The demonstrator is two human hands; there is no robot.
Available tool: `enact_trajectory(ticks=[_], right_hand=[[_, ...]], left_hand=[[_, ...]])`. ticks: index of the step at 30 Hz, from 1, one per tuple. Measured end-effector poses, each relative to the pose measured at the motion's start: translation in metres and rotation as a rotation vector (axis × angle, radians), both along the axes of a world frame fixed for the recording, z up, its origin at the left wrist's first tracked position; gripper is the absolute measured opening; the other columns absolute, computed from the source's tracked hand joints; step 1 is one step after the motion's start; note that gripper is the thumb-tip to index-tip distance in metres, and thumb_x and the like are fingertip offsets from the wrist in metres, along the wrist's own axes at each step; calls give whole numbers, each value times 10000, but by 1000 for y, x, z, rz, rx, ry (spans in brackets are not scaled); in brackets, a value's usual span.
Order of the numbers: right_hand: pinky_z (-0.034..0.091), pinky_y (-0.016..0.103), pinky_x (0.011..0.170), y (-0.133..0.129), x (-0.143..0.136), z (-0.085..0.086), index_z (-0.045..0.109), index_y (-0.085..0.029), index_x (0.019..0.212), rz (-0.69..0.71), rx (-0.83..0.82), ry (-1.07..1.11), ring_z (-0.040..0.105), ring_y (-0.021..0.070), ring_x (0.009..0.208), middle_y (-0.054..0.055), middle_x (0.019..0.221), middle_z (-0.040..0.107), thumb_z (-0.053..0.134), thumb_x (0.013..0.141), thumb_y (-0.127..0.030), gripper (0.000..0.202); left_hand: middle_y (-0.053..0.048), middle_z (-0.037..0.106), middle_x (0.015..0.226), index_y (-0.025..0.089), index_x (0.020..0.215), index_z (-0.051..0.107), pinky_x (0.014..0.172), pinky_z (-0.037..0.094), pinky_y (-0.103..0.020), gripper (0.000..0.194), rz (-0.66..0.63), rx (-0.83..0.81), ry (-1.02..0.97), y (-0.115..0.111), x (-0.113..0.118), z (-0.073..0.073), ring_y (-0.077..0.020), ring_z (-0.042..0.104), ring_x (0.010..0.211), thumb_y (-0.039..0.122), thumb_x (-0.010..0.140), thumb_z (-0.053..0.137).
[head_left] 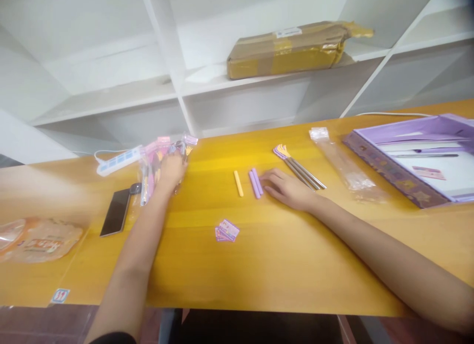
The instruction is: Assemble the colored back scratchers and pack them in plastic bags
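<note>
My left hand (172,172) reaches onto a pile of small plastic-wrapped items (150,169) at the back left; its fingertips are hidden among them. My right hand (284,188) rests on the table with fingers apart, beside two purple sticks (256,183), holding nothing. A yellow stick (238,183) lies left of the purple ones. Behind my right hand, several metal rods (301,172) with purple and yellow hand-shaped ends lie in a fanned bundle. Small purple printed cards (227,231) overlap nearer the front edge.
On the right are a clear plastic sleeve (342,161) and an open purple box (402,172). A phone (115,212), power strip (120,160) and orange-printed bag (40,239) lie left. A taped carton (287,53) sits on the white shelf (129,106) behind.
</note>
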State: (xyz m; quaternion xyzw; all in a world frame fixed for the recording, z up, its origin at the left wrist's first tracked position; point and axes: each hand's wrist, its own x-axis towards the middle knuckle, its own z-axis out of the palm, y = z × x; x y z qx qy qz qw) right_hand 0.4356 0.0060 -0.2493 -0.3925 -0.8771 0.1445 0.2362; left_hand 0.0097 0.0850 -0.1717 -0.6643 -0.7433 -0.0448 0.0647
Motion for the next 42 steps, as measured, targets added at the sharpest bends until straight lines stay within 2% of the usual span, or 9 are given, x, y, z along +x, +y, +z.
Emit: enact_trajectory(ticks=[5, 9, 13, 16, 20, 25, 28, 36, 42], right_hand=[[635, 502, 909, -2, -1, 6, 622, -211, 1349, -115, 33, 122, 725, 283, 1022, 159, 1308, 688, 525, 1083, -376, 328], [611, 338, 629, -20, -19, 26, 482, -246, 1483, -201, -179, 549, 675, 170, 782, 120, 1281, 659, 554, 1094, -489, 464], [546, 245, 478, -49, -49, 39, 410, -271, 1491, -29, -670, 834, 650, 121, 675, 53, 1142, 664, 633, 1057, -587, 582], [519, 218, 504, -70, -67, 35, 484, -250, 1444, 19, -762, 872, 574, 96, 616, -28, 887, 611, 706, 1032, -522, 542], [521, 237, 565, -92, -79, 21, 482, -226, 1520, 57, -656, 808, 573, 122, 639, -39, 782, 566, 562, 1119, -469, 475], [605, 310, 750, -100, -71, 15, 654, -221, 1363, 137, -63, 408, 669, 169, 852, 87, 1074, 668, 567, 1133, -418, 315], [568, 279, 663, -97, -61, 20, 695, -200, 1267, 134, 188, 182, 665, 158, 810, 105, 1136, 681, 567, 1135, -425, 291], [529, 265, 601, -97, -59, 22, 706, -207, 1165, 76, 371, 159, 680, 141, 768, 60, 1024, 723, 620, 1103, -333, 165], [578, 293, 658, -95, -59, 17, 693, -220, 1255, 68, 359, 149, 720, 160, 835, 67, 1072, 756, 576, 1125, -302, 193]], left_hand=[[-127, 773, 915, 139, 1189, 687, 818, 547, -368, 268, -83, -22, -385, -17, 18, 30, -293, 752, 883, 275, 985, 579], [-13, 712, 789, 201, 1144, 653, 622, 528, -280, 237, -340, -255, -947, -79, 60, 48, -179, 691, 635, 387, 1004, 606], [37, 670, 717, 219, 1107, 642, 534, 513, -238, 184, -449, -464, -1058, -158, 94, 30, -145, 673, 553, 338, 972, 683], [2, 718, 826, 213, 1103, 567, 513, 581, -263, 255, -460, -708, -1320, -191, 102, 0, -170, 733, 560, 446, 1032, 640], [-1, 733, 865, 240, 1381, 477, 478, 590, -266, 562, -419, -946, -1771, -201, 101, -34, -212, 769, 566, 581, 998, 708], [55, 685, 617, 263, 1683, 209, 374, 410, -164, 882, -408, -1137, -1680, -209, 98, -42, -204, 690, 425, 519, 1020, 730], [54, 685, 605, 244, 1722, 185, 381, 411, -165, 938, -421, -1183, -1633, -210, 97, -40, -190, 680, 417, 520, 1018, 740], [34, 705, 601, 214, 1724, 186, 405, 439, -178, 967, -491, -1212, -1623, -205, 103, -43, -187, 681, 423, 548, 1011, 747], [27, 717, 630, 236, 1718, 211, 421, 446, -178, 926, -492, -1235, -1617, -206, 102, -44, -185, 698, 445, 555, 1021, 730]])
